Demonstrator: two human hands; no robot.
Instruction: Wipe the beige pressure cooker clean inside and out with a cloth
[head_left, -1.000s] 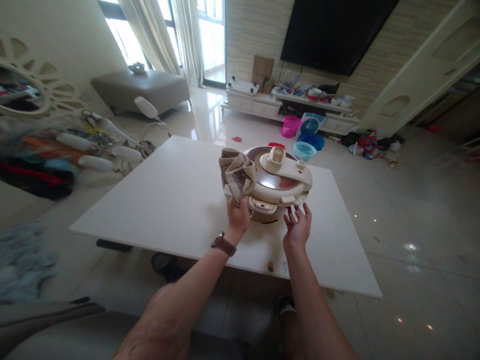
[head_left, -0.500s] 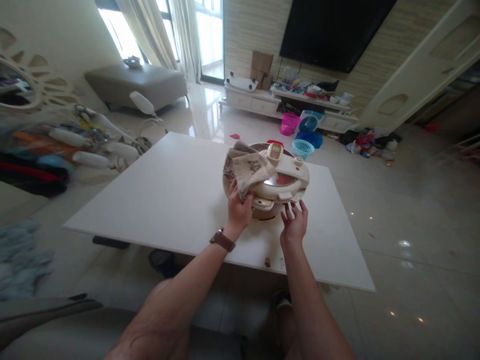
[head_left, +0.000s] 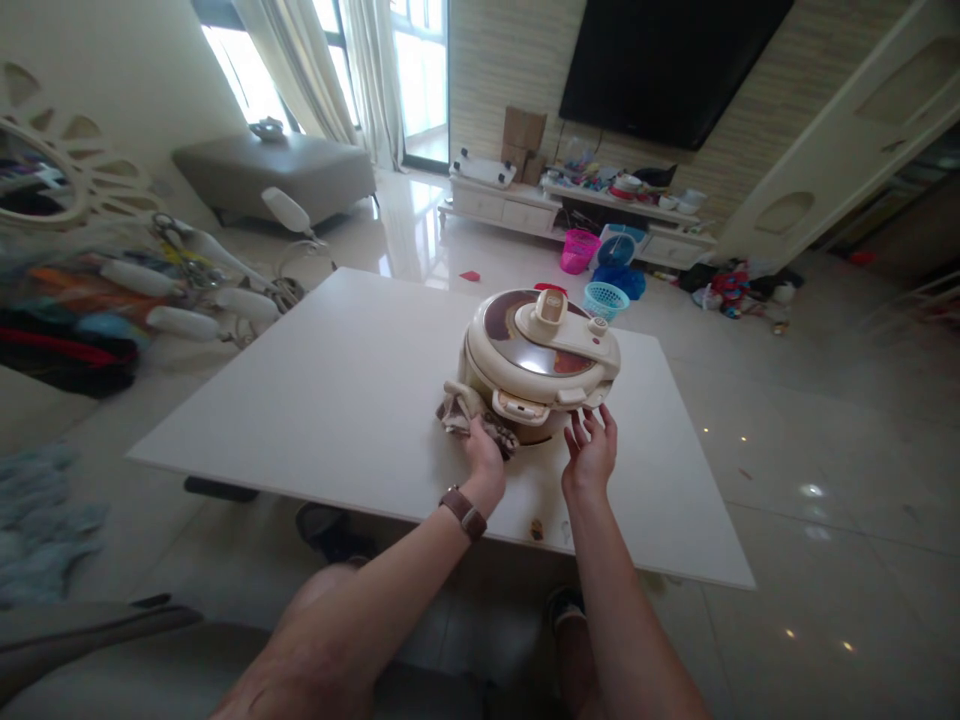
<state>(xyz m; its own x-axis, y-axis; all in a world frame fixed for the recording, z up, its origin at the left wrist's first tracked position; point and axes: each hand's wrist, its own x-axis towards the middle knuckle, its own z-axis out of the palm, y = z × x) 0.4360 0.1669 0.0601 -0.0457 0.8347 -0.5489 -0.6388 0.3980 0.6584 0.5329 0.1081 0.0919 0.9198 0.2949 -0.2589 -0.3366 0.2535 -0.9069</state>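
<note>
A cream electric pressure cooker (head_left: pixel 536 375) with a brown, shiny lid top stands on the white table (head_left: pixel 300 400). My left hand (head_left: pixel 484 465) grips a crumpled beige-and-brown cloth (head_left: pixel 469 412) against the lower left front of the cooker's body. At the front right, my right hand (head_left: pixel 590 455) is palm up, with its curled fingertips hooked at the underside of the cooker's rim. The thumb side of the left hand is partly covered by the cloth.
A small brown object (head_left: pixel 536 529) lies near the table's front edge. Beyond the table are a light-blue basket (head_left: pixel 606 298), a pink basket (head_left: pixel 579 250) and a cluttered TV cabinet (head_left: pixel 495 205). A lamp with white shades (head_left: pixel 184 322) stands to the left.
My left hand has moved the cloth from over the lid's left side down to the cooker's lower front, uncovering the lid. The right hand stays at the rim.
</note>
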